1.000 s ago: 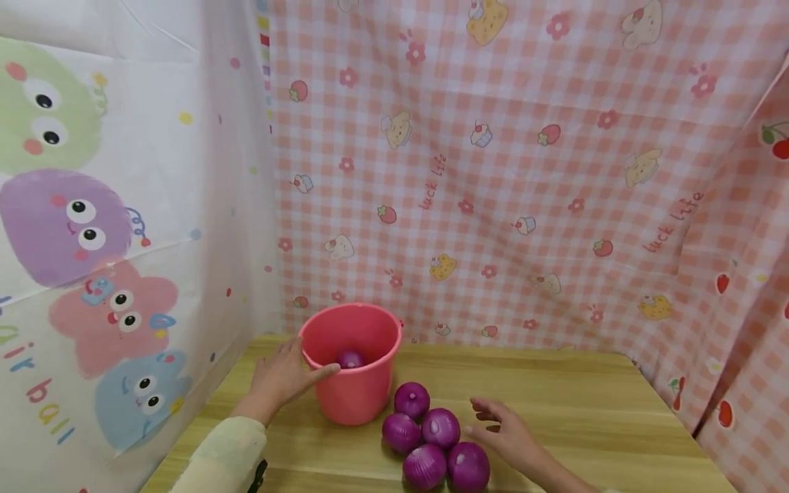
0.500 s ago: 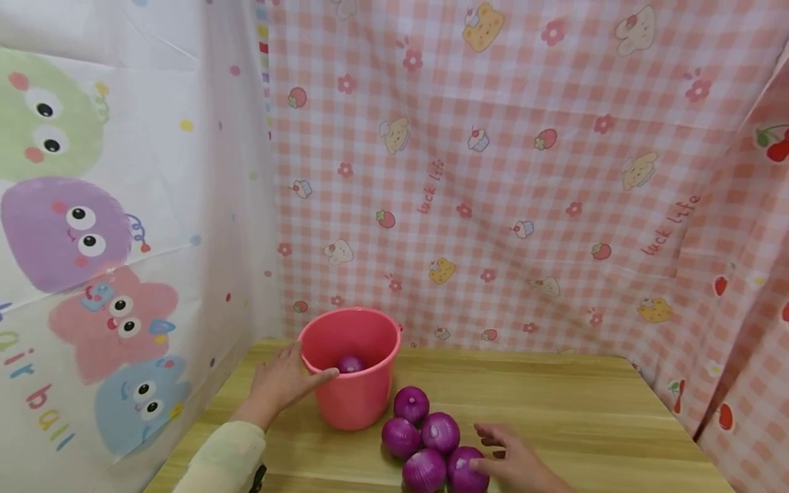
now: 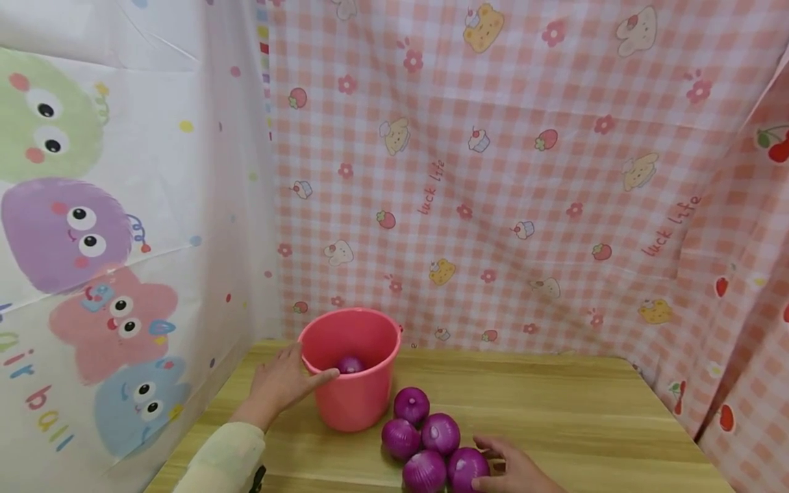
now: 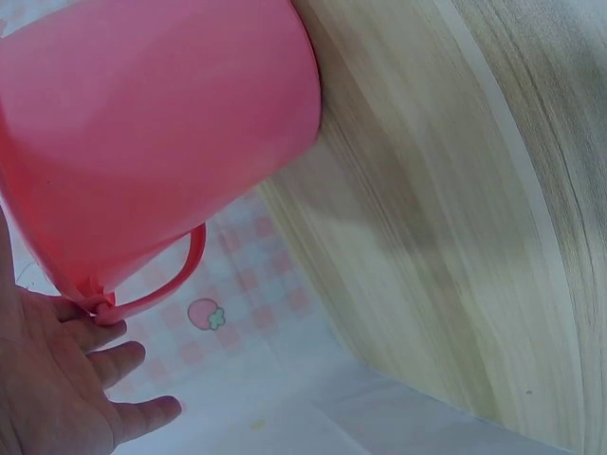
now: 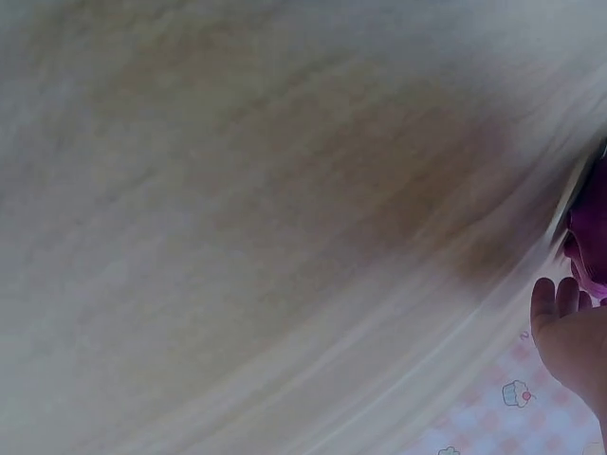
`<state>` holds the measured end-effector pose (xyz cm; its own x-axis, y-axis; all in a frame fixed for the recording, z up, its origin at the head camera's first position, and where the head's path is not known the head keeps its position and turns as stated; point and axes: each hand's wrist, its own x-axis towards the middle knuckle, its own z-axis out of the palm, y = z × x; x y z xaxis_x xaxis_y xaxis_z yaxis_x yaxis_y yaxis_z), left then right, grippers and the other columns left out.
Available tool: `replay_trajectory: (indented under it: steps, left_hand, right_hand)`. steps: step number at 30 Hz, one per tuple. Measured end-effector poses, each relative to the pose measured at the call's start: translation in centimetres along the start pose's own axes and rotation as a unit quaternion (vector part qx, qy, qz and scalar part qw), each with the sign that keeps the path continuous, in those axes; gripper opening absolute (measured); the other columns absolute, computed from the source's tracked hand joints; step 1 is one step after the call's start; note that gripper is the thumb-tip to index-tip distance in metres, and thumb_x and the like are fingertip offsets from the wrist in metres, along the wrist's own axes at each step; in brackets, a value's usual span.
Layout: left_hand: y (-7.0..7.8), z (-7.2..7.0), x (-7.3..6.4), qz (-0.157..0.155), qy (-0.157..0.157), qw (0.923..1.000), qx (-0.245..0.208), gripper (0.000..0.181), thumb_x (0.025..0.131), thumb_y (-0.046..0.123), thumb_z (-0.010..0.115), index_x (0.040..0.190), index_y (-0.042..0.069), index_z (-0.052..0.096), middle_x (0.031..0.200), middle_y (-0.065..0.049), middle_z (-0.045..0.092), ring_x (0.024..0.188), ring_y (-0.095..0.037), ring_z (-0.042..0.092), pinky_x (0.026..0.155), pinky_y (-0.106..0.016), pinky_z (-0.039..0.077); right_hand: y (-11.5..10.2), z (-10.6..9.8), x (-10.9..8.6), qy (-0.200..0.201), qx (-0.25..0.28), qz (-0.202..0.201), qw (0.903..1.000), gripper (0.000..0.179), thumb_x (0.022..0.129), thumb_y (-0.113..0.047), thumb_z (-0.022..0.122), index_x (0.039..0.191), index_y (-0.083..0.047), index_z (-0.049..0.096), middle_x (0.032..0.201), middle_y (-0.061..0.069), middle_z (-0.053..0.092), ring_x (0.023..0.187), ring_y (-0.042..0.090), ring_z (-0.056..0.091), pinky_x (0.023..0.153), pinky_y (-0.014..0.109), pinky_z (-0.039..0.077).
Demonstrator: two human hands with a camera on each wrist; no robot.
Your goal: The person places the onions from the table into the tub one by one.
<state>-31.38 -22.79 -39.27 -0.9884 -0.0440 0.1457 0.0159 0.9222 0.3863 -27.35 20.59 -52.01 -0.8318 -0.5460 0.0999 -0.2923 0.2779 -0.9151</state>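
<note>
On the worktop, five glossy purple onions cluster beside a pink bucket holding another onion. The left hand rests spread against the bucket; the right hand curves round the rightmost onion.

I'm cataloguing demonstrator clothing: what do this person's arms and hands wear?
The left hand is ungloved, with a pale cream-greenish sleeve; something black, too little seen to identify, shows beside it. The right hand is also ungloved; no sleeve shows there.
</note>
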Motion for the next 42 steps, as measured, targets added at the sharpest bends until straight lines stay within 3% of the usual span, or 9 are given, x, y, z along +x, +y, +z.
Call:
replay_trajectory:
  steps: [8,10,21,31,37,42]
  left_hand:
    - [0.0,0.1,0.2,0.001,0.001,1.0,0.001,0.122,0.069,0.092,0.05,0.153,0.005,0.032,0.146,-0.021,0.046,0.133,-0.044,0.04,0.101,-0.079,0.023]
    - [0.1,0.1,0.1,0.004,0.0,1.0,0.0,0.122,0.069,0.092,0.05,0.153,0.005,0.033,0.145,-0.02,0.046,0.133,-0.043,0.04,0.101,-0.079,0.024]
    - [0.3,-0.1,-0.1,0.006,0.002,1.0,-0.005,0.12,0.07,0.09,0.052,0.153,0.005,0.032,0.145,-0.02,0.047,0.133,-0.043,0.041,0.101,-0.079,0.024]
    - [0.1,0.0,0.1,0.006,0.004,1.0,-0.003,0.122,0.069,0.091,0.052,0.152,0.004,0.033,0.143,-0.02,0.048,0.131,-0.043,0.042,0.1,-0.078,0.026]
    - [0.0,0.0,0.1,0.003,-0.001,1.0,-0.007,0.122,0.069,0.09,0.053,0.153,0.005,0.032,0.144,-0.02,0.047,0.132,-0.042,0.041,0.101,-0.078,0.025]
    - [0.0,0.0,0.1,0.0,-0.001,1.0,-0.007,0.122,0.068,0.091,0.052,0.153,0.005,0.032,0.145,-0.02,0.047,0.132,-0.043,0.041,0.101,-0.078,0.024]
  right_hand:
    - [0.6,0.4,0.0,-0.025,-0.006,-0.048,0.9985,0.075,0.085,-0.014,0.079,0.136,0.022,0.038,0.125,0.032,0.051,0.102,0.004,0.058,0.084,0.026,0.052]
    - [0.6,0.4,0.0,-0.027,-0.005,-0.049,0.9984,0.074,0.085,-0.013,0.079,0.135,0.023,0.038,0.125,0.032,0.051,0.101,0.001,0.058,0.083,0.026,0.052]
    - [0.4,0.3,-0.3,-0.017,-0.007,-0.006,0.9998,0.071,0.084,-0.011,0.08,0.134,0.021,0.04,0.122,0.03,0.056,0.101,0.033,0.062,0.081,0.029,0.054]
    - [-1.5,-0.3,-0.6,0.015,0.007,0.026,0.9995,0.072,0.085,-0.014,0.078,0.139,0.016,0.04,0.119,0.021,0.06,0.103,0.036,0.062,0.079,0.03,0.055]
    - [-2.4,-0.3,-0.3,0.025,0.023,0.043,0.9985,0.074,0.088,-0.015,0.075,0.142,0.016,0.036,0.124,0.025,0.057,0.106,0.038,0.061,0.082,0.035,0.056]
    - [-2.9,-0.3,0.1,0.044,-0.006,0.035,0.9984,0.071,0.089,-0.018,0.074,0.141,0.015,0.038,0.128,0.028,0.055,0.112,0.04,0.058,0.085,0.034,0.055]
